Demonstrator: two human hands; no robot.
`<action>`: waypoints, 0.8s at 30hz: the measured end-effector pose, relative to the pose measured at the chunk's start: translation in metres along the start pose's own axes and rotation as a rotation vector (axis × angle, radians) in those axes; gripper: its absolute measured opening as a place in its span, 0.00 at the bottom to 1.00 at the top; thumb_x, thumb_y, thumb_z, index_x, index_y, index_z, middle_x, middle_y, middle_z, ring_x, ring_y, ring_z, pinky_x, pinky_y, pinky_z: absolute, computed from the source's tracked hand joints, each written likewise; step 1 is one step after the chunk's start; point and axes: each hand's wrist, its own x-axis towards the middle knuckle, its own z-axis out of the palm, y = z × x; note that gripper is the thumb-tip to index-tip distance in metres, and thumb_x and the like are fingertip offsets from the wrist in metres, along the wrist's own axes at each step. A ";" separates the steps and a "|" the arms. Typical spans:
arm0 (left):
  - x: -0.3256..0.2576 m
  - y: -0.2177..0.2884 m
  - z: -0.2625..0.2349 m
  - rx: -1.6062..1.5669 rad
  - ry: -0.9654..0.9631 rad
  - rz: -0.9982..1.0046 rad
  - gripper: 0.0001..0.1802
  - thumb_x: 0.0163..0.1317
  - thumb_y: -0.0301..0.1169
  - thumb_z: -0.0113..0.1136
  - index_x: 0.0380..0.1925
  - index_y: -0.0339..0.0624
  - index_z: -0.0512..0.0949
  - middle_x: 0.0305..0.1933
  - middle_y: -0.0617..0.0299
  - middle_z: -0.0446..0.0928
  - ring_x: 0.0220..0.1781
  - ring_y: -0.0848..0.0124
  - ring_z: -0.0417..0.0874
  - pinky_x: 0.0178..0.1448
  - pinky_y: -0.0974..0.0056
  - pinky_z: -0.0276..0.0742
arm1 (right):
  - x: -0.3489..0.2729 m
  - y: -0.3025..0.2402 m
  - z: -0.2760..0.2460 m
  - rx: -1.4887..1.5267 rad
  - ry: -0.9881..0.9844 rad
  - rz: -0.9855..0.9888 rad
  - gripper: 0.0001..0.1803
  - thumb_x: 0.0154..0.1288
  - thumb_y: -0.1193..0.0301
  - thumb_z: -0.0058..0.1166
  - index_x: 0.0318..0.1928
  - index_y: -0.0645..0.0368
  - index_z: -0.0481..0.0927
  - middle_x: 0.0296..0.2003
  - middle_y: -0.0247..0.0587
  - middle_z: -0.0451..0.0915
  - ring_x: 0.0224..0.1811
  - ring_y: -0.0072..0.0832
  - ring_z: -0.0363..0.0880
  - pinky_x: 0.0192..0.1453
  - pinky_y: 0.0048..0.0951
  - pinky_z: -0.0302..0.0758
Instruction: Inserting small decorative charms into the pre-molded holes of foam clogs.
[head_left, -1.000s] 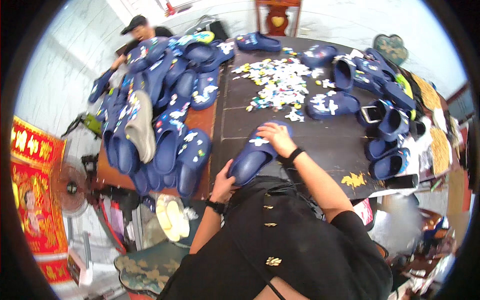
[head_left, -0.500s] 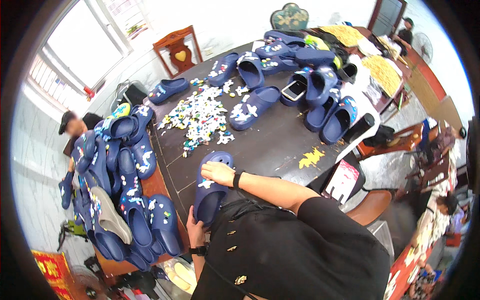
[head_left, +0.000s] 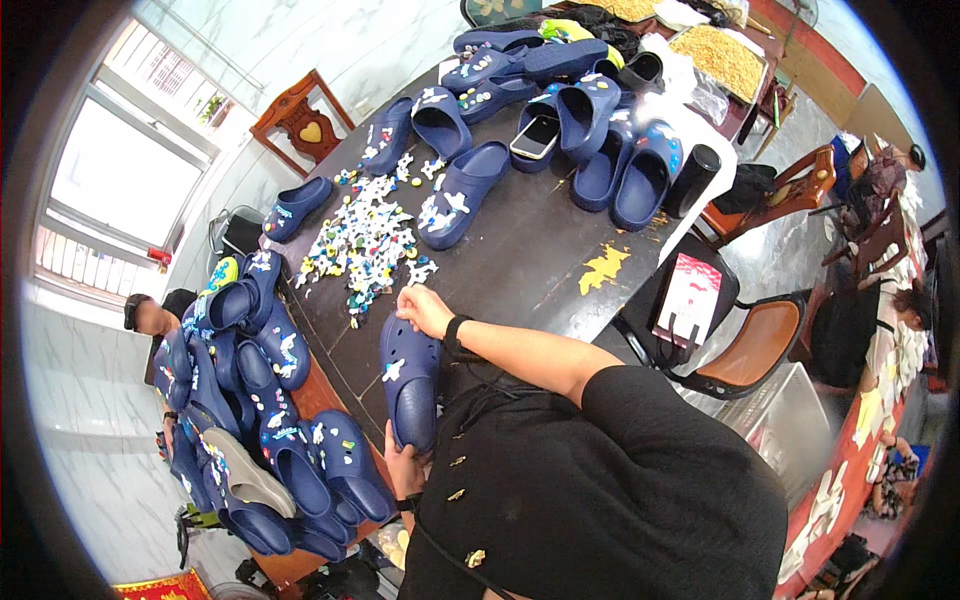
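Clog (head_left: 415, 360): near table edge, toe to 12, heel to 6, nearest the body; clock centred on it, 12 at top of view. One white charm (head_left: 394, 371) on its 9 side; other holes in view bare. Judged barely started.
Left hand (head_left: 405, 468): at 6, clamped on the heel.
Right hand (head_left: 425, 312): at 12, on the toe, fingers bunched close together; cannot tell whether a charm is between them.
Loose charms (head_left: 365, 240): between 11 and 12, wide pile straight on the table, no container; plenty left, mostly white, with yellow, blue, green.
White-decked clog (head_left: 465, 195): between 12 and 1, several white charms on; looks further along than the held one.
Lone clog (head_left: 297, 208): at 11, charms on its upper.
Heap (head_left: 345, 460): 8 to 10, many navy clogs, charms on most uppers; looks done. Grey clog (head_left: 245, 470) among them at 8, its charms partly hidden.
Far clogs (head_left: 586, 115): around 1, many with charms; phone (head_left: 535, 138) lies in the opening of one.
Tray (head_left: 716, 60): between 1 and 2, shallow, filled with small yellow pieces; kind too small to tell.
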 end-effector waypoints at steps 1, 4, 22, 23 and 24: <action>0.000 0.000 0.000 0.011 -0.004 -0.001 0.47 0.45 0.10 0.36 0.70 0.47 0.49 0.65 0.48 0.61 0.55 0.50 0.76 0.46 0.50 0.82 | 0.000 0.002 -0.004 -0.117 0.067 -0.044 0.09 0.58 0.74 0.60 0.37 0.59 0.74 0.37 0.43 0.71 0.32 0.29 0.77 0.31 0.29 0.76; -0.003 0.008 0.005 0.024 -0.011 -0.003 0.47 0.45 0.10 0.36 0.71 0.50 0.49 0.65 0.48 0.62 0.54 0.51 0.77 0.45 0.50 0.82 | -0.006 -0.013 -0.002 -0.557 0.231 -0.314 0.18 0.52 0.66 0.65 0.43 0.54 0.76 0.44 0.48 0.69 0.48 0.43 0.72 0.49 0.40 0.73; -0.002 0.018 0.014 0.209 0.086 -0.007 0.45 0.46 0.12 0.41 0.69 0.51 0.55 0.64 0.50 0.62 0.50 0.57 0.77 0.39 0.58 0.83 | -0.039 -0.028 0.052 -0.885 -0.423 -0.519 0.10 0.62 0.69 0.43 0.37 0.64 0.71 0.25 0.56 0.80 0.28 0.48 0.82 0.31 0.46 0.77; 0.002 0.005 -0.001 0.157 0.070 0.055 0.45 0.46 0.12 0.41 0.69 0.51 0.55 0.64 0.49 0.63 0.50 0.57 0.77 0.39 0.59 0.83 | -0.041 -0.034 0.055 -0.869 -0.471 -0.495 0.10 0.62 0.69 0.42 0.38 0.64 0.71 0.26 0.56 0.80 0.29 0.49 0.82 0.31 0.46 0.77; 0.004 0.002 -0.002 0.113 0.040 0.111 0.45 0.46 0.12 0.41 0.69 0.51 0.55 0.64 0.49 0.63 0.50 0.57 0.77 0.39 0.59 0.83 | -0.041 -0.034 0.055 -0.874 -0.471 -0.497 0.10 0.62 0.69 0.42 0.38 0.64 0.71 0.26 0.56 0.80 0.29 0.49 0.82 0.31 0.46 0.77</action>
